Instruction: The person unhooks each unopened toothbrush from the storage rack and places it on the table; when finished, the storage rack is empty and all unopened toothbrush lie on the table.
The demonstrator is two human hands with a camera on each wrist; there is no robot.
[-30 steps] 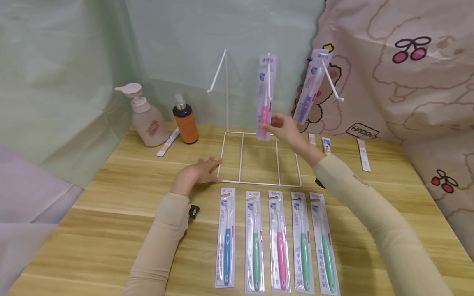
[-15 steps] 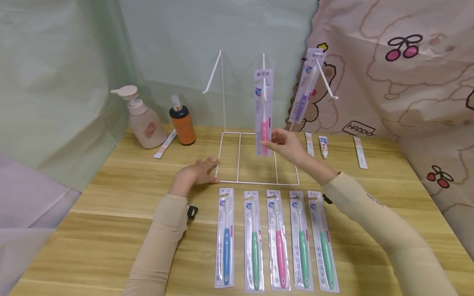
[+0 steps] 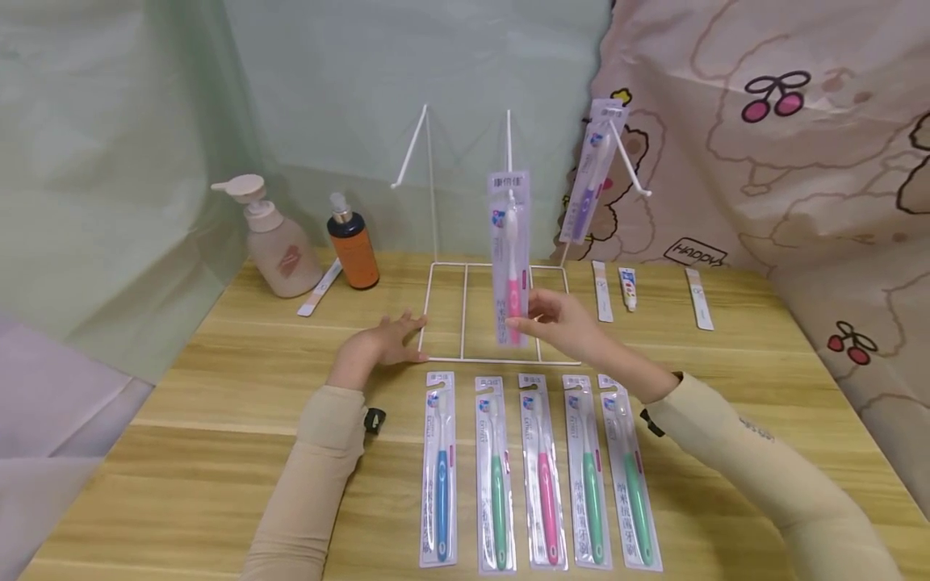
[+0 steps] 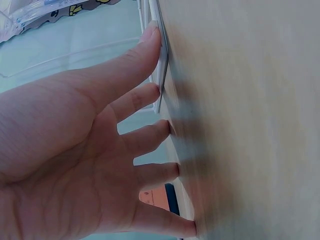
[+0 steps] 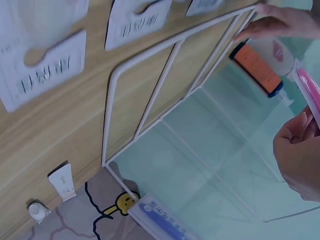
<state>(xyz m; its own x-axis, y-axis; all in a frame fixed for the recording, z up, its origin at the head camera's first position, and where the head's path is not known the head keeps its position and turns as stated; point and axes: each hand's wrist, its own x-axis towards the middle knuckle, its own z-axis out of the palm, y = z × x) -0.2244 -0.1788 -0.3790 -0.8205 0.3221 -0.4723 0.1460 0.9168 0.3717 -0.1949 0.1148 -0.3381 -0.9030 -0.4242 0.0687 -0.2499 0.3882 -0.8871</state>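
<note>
My right hand [image 3: 563,323] pinches the lower end of a packaged toothbrush [image 3: 511,258] with a pink handle, held upright in front of the white wire rack [image 3: 501,361]. In the right wrist view that hand [image 5: 300,155] has thumb and fingers on the pack's edge. Fingers spread, my left hand [image 3: 374,343] rests at the left side of the rack's base. The left wrist view has its thumb [image 4: 145,50] against the wire and the other fingertips down on the table. A purple toothbrush pack [image 3: 592,173] hangs on the rack's right hook; the left and middle hooks are bare.
In front of the rack lies a row of toothbrush packs, among them a blue one [image 3: 441,500] and a pink one [image 3: 546,500]. A pump bottle [image 3: 286,254] and an orange bottle [image 3: 353,250] stand back left. A toothpaste tube [image 3: 628,289] and slim packets [image 3: 699,298] lie back right.
The right hand has drawn the pink toothbrush pack off the middle hook, down and toward me. My left hand stays at the rack's base. The view has shifted slightly.
</note>
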